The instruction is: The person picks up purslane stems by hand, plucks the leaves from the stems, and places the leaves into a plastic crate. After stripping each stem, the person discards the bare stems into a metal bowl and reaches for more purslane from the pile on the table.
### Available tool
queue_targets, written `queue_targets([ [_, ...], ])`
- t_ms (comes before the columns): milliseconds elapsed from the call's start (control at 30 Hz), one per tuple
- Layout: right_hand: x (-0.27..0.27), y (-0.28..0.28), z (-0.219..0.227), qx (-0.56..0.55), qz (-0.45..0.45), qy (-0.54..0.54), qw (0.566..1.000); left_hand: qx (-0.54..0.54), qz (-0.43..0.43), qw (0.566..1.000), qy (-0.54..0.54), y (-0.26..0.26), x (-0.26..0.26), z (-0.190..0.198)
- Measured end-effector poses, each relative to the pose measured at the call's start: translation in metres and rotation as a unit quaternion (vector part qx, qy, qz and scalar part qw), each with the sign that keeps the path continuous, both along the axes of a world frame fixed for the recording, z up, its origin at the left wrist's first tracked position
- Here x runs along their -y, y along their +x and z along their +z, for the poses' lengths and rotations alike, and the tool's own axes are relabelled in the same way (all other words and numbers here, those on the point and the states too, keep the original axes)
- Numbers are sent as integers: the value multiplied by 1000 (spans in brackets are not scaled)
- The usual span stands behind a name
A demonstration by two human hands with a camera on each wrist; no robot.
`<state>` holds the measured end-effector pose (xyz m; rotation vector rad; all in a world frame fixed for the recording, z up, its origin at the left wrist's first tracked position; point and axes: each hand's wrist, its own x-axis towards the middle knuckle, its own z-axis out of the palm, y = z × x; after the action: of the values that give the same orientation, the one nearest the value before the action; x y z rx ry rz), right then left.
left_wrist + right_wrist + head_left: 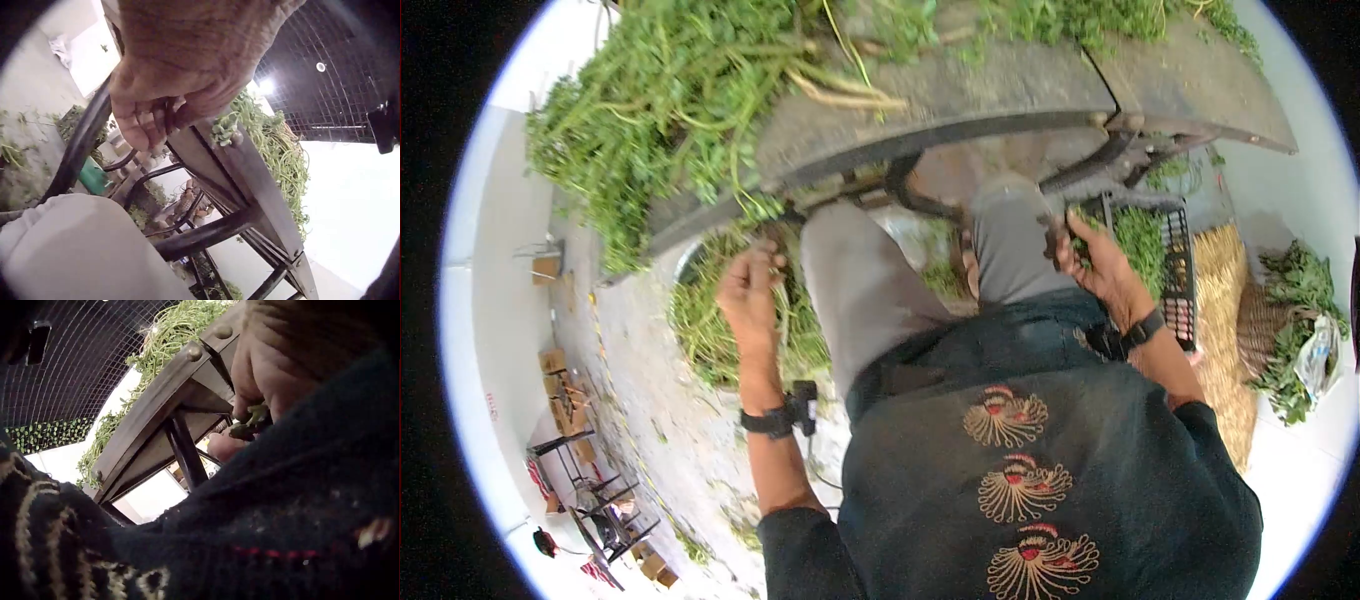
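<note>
L grip (750,285): fingers bent, nr. worktop (960,95) edge — can't tell if anything's held.
R grip (1100,262): fingers curled, pinching sm. green sprig (253,419), by R knee.
Greens pile (670,110): on worktop, mostly L side.
Loose greens (700,340): below worktop, L of L knee.
Crate (1178,270): blk., w/ greens — R of R knee.

The person beside me wears a dark shirt (1160,460) with 3 tan-and-red fan motifs (1027,492), grey trousers (865,275), black wrist straps (768,422).
</note>
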<state>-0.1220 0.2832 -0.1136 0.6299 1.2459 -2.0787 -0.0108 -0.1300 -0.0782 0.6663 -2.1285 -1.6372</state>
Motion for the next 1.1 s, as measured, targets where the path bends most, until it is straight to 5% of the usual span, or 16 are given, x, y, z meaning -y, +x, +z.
queue_targets([
  [100,8,3,14,-81,65,71,992,-29,-18,999,11,-10,-20,24],
  [200,17,3,19,-123,113,21,986,-73,-43,996,-2,-21,-35,44],
  [533,13,5,13,-162,135,-23,977,-128,-46,989,-60,-43,-59,96],
  [767,15,2,9,-103,131,-40,985,-191,6,975,-117,-64,-19,116],
  [833,18,2,11,-42,71,94,992,-173,22,976,-129,-66,-3,122],
  [1100,22,-2,15,-111,116,73,984,-171,169,948,-209,-75,96,153],
])
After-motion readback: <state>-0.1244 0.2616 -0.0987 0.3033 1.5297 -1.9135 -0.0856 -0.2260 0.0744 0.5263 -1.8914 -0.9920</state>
